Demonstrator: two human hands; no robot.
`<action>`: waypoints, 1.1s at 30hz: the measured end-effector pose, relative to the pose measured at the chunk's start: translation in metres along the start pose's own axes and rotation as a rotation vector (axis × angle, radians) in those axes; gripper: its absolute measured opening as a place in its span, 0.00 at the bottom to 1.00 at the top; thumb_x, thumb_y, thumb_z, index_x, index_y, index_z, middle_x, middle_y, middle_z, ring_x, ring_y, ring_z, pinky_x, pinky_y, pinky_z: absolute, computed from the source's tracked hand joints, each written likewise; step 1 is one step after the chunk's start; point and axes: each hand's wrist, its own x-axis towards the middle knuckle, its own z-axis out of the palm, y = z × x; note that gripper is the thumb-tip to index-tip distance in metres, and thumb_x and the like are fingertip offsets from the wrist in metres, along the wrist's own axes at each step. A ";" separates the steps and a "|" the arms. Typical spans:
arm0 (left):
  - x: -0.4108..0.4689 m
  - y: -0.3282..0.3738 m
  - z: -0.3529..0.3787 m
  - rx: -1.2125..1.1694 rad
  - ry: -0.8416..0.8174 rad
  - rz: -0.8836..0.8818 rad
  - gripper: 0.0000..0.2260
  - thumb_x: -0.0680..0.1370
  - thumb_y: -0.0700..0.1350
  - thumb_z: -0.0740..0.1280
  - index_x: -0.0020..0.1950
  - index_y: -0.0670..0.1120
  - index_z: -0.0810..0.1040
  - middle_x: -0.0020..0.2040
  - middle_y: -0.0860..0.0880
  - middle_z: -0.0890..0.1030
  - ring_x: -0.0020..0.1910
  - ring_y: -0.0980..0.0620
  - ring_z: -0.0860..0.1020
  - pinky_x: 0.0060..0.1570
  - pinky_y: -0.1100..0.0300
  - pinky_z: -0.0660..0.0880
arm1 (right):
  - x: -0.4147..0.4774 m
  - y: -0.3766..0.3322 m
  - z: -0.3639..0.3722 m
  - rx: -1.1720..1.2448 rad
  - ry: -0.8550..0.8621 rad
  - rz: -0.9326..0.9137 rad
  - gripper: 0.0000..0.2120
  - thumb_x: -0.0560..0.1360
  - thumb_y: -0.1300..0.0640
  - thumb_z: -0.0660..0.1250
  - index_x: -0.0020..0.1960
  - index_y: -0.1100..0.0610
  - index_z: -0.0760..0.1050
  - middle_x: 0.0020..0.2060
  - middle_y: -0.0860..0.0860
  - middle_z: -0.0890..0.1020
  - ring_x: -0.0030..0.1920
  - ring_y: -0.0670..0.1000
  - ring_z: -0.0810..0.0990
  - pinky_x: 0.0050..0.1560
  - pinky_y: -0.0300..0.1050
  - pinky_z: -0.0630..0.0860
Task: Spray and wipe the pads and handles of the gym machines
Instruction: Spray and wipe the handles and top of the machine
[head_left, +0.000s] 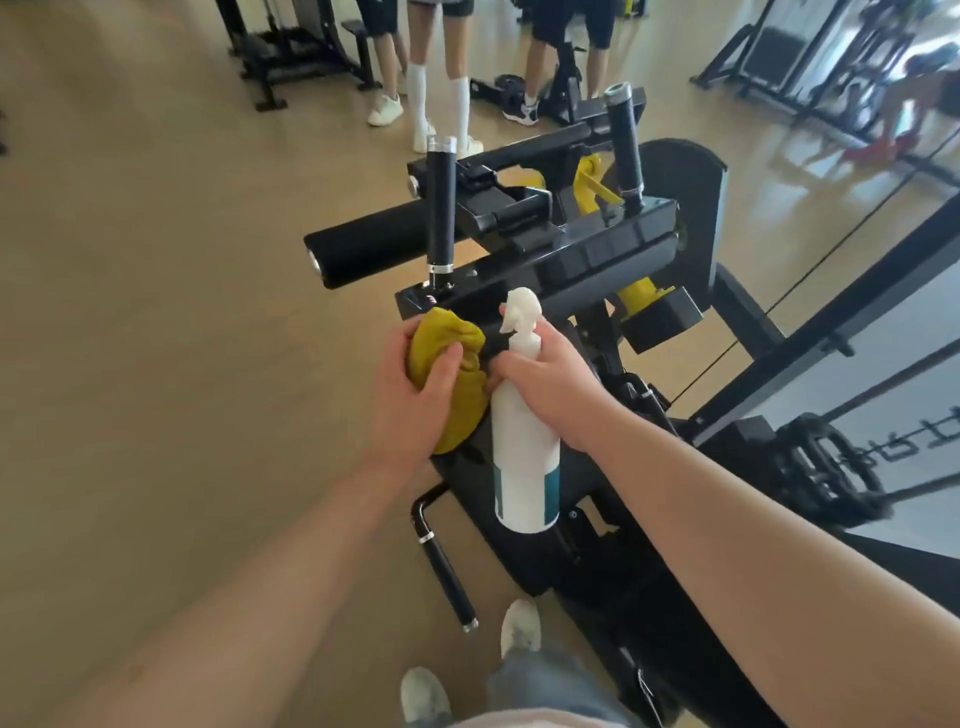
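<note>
Spray bottle (524, 441) is upright in your R hand (553, 387), dead centre, held over the near end of the black machine (613, 587). Your fingers (551, 340) are wrapped round its neck just under the white trigger head, with one fingertip up by the nozzle. L hand (415, 397) is right beside it, fingers curled into a bunched yellow cloth (460, 340), thumb clamped across the top. Cloth sits at the machine's near-left corner, just below the L upright handle (441, 208); can't tell how hard it's pressed on. R upright handle (626, 140) stands farther back. Long black pad (597, 260) runs between them, and the foam roller (374, 244) sticks out to the L. Low handle (447, 577) is down near your shoes (521, 626). Other ppl's legs (457, 78) are in the bkgd.
</note>
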 end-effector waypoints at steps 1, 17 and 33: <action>0.006 0.005 -0.005 -0.036 0.039 -0.015 0.11 0.82 0.49 0.68 0.64 0.52 0.74 0.52 0.58 0.81 0.48 0.64 0.81 0.48 0.65 0.80 | 0.005 -0.007 -0.001 0.000 -0.021 -0.011 0.20 0.76 0.55 0.70 0.65 0.43 0.72 0.40 0.49 0.87 0.42 0.51 0.87 0.46 0.56 0.86; 0.087 0.024 -0.003 -0.211 0.296 -0.221 0.19 0.86 0.57 0.54 0.69 0.48 0.75 0.60 0.50 0.82 0.55 0.56 0.82 0.60 0.56 0.80 | 0.084 -0.048 -0.023 0.071 -0.176 -0.076 0.04 0.80 0.54 0.68 0.53 0.48 0.74 0.39 0.50 0.88 0.45 0.56 0.88 0.49 0.60 0.86; 0.190 0.057 0.032 0.105 -0.101 0.075 0.27 0.84 0.56 0.61 0.80 0.48 0.59 0.68 0.46 0.76 0.65 0.48 0.77 0.67 0.59 0.73 | 0.101 -0.063 -0.013 0.269 -0.064 0.021 0.03 0.79 0.60 0.69 0.51 0.54 0.75 0.40 0.60 0.86 0.37 0.56 0.85 0.45 0.58 0.86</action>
